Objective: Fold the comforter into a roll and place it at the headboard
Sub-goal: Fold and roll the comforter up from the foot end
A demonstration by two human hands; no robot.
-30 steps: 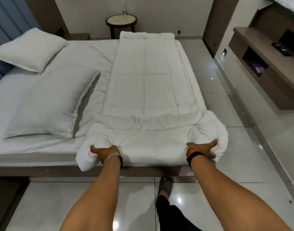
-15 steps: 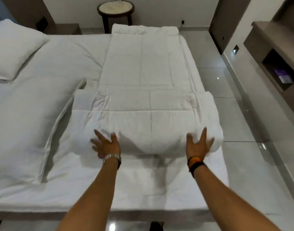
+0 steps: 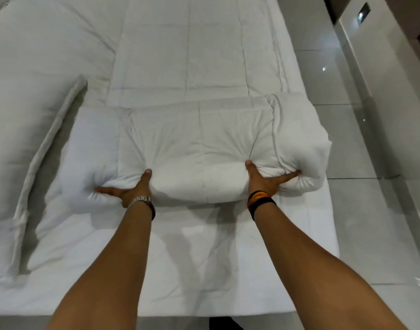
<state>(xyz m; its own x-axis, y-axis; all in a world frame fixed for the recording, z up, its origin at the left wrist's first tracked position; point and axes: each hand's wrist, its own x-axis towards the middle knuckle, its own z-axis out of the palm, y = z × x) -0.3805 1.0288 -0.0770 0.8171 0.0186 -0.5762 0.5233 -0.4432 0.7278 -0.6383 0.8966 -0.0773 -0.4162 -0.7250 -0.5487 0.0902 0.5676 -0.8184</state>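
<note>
A long white pillow [image 3: 25,148] lies on the bed [image 3: 204,270] to the left of the comforter [image 3: 185,55], its piped edge running just beside the left end of the rolled part. To the right, glossy floor tiles [image 3: 361,210] border the mattress edge, and the roll's right end bulges out over that edge. Bare sheet stretches between the roll and the near side of the bed.

The comforter lies as a narrow strip along the right half of the bed; its near end is turned over into a thick roll [image 3: 194,153], while the rest stays flat beyond it.

Both arms reach straight forward. The left hand [image 3: 130,189], with a metal watch [image 3: 140,201] at the wrist, and the right hand [image 3: 263,182], with dark and orange bands [image 3: 260,198], press spread and flat against the near face of the roll, thumbs pointing up into the padding, fingers splayed outward, grasping nothing.
</note>
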